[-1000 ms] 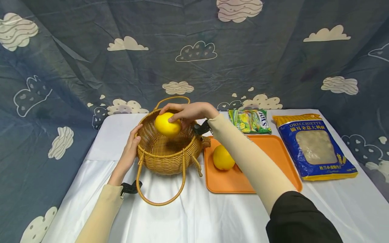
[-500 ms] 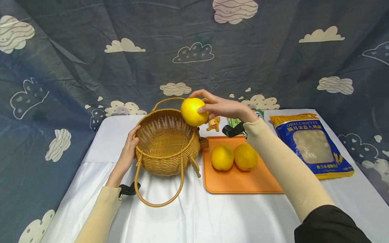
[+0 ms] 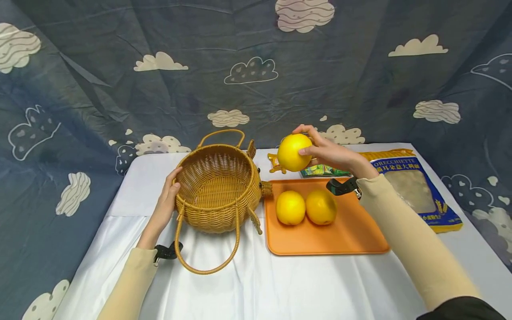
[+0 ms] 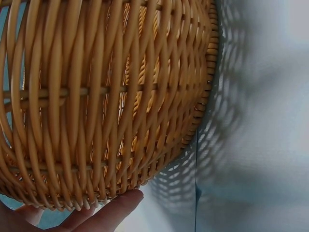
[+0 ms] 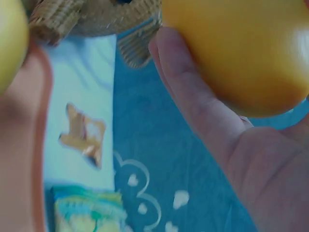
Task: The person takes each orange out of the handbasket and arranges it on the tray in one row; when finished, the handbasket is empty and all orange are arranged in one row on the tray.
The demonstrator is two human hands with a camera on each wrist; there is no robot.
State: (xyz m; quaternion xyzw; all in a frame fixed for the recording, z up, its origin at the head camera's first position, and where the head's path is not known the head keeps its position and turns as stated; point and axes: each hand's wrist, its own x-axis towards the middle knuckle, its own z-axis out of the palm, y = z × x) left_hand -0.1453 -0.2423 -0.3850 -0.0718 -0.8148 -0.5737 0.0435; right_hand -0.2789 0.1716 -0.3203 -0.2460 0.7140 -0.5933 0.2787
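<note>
My right hand (image 3: 334, 153) grips a smooth yellow-orange orange (image 3: 294, 152) between thumb and fingers. It is held in the air beyond the orange tray (image 3: 352, 240). In the right wrist view, a straight finger lies along the side of this orange (image 5: 241, 53). Two more oranges, a left one (image 3: 290, 208) and a right one (image 3: 321, 207), sit side by side on the tray. My left hand (image 3: 163, 206) rests against the left side of the wicker basket (image 3: 218, 220), whose visible inside holds nothing. The left wrist view shows fairly straight fingers touching the weave (image 4: 111, 96).
Behind the tray lie a small orange-wrapped snack (image 3: 276, 163) and a green packet (image 3: 324, 171), partly hidden by my right hand. A blue and yellow pasta bag (image 3: 416, 186) lies at the right. One basket handle (image 3: 210, 271) hangs toward the front; another (image 3: 222, 131) stands behind.
My right hand has carried the orange out of the basket's mouth and rightward, past the rim, to behind the tray. The left hand keeps its place on the basket.
</note>
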